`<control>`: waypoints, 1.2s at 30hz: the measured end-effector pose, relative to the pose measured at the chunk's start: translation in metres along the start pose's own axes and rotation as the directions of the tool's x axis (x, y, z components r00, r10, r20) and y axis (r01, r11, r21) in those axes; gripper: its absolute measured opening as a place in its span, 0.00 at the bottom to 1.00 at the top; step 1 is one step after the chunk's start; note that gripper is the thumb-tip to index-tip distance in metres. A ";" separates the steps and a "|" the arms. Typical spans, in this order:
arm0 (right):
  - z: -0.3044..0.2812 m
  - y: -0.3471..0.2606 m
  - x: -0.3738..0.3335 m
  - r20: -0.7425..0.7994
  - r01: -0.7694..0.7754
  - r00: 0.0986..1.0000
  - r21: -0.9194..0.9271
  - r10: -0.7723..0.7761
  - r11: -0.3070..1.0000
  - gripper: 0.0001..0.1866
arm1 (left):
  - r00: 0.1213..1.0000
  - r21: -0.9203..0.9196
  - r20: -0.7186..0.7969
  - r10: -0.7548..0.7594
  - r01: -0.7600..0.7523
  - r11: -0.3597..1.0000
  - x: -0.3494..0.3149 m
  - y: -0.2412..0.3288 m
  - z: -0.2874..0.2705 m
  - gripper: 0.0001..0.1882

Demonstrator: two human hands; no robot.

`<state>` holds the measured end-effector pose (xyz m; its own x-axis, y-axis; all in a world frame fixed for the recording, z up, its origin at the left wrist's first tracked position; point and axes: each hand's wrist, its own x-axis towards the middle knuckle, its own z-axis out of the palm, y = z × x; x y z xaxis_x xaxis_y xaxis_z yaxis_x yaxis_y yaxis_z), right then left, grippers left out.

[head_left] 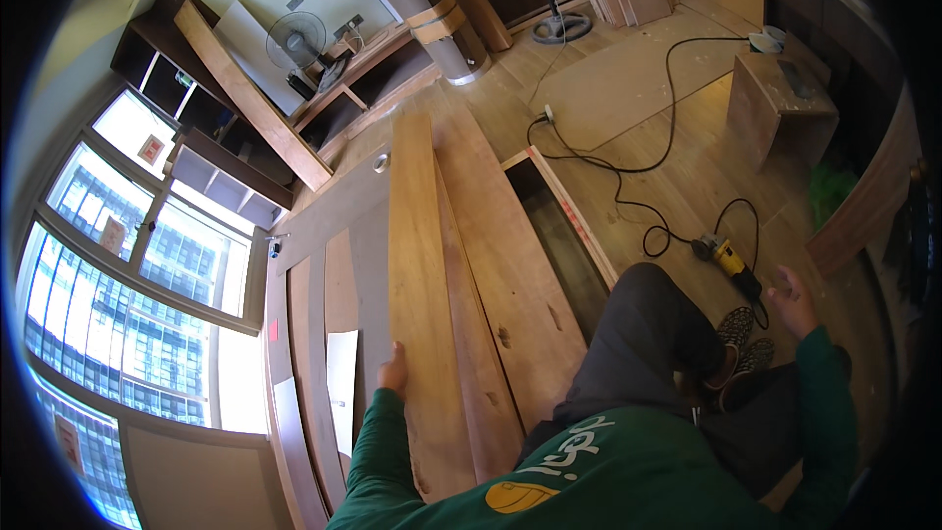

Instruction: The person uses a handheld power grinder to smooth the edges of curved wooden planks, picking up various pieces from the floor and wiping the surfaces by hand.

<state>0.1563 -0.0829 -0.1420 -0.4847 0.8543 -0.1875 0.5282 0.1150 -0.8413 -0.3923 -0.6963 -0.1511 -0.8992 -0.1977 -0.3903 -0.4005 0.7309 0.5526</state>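
A long yellowish wooden plank (pixel 417 236) lies lengthwise on top of other boards beside me. My left hand (pixel 392 370) grips its left edge, the fingers partly hidden by the plank. Under it, to the right, is a wider reddish-brown board (pixel 491 245) with dark knots. My right hand (pixel 793 302) is held out over the floor at the right, fingers apart and nothing in it. Nearest to that hand is a yellow and black angle grinder (pixel 726 258), lying on the floor close to my shoes (pixel 746 344).
A black cord (pixel 670 118) loops across the floor towards a wooden box (pixel 780 108). An open wooden frame (pixel 559 221) lies right of the boards. A tape roll (pixel 381 164), a fan (pixel 296 39) and a leaning plank (pixel 250 93) are farther off. Windows (pixel 137 275) line the left.
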 end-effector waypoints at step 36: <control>-0.080 -0.019 -0.038 -0.147 -0.079 0.987 -0.051 0.071 0.996 0.23 | -0.239 -0.290 0.499 0.833 -0.952 -0.099 -0.291 0.262 0.361 0.18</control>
<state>0.2204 -0.0767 -0.0785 -0.3384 0.9255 -0.1702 0.6000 0.0729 -0.7966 -0.1717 -0.2113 -0.1591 -0.0307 0.9820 0.1863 0.8446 -0.0741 0.5302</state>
